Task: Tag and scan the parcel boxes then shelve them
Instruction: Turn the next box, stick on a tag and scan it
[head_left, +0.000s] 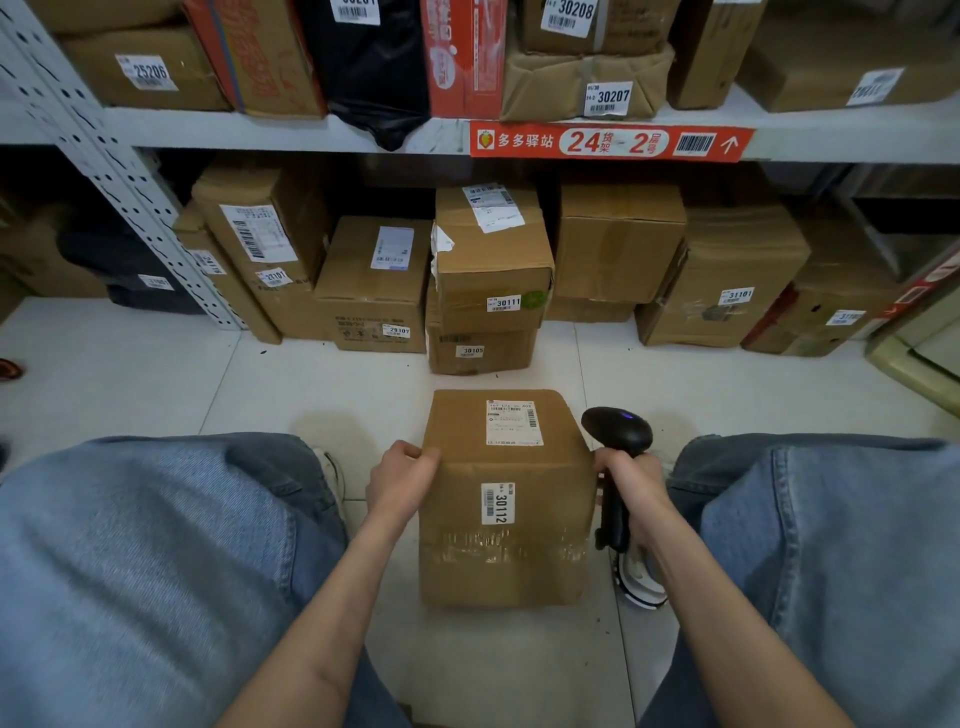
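Note:
A brown cardboard parcel box (506, 551) sits on the tiled floor between my knees. It bears a white tag reading 30112 (497, 503) on its near face and a shipping label (513, 422) on top. My left hand (402, 480) grips the box's upper left edge. My right hand (631, 480) is closed on the handle of a black barcode scanner (617, 434) and presses against the box's right side. The scanner head, with a small blue light, points away from me.
Tagged cardboard boxes (493, 260) stand in a row under the lower shelf, directly ahead. A grey metal shelf (311, 132) with a red 24-2 sign (610, 141) holds more parcels above. A perforated upright (119, 182) stands at left. My jeans-clad knees flank the box.

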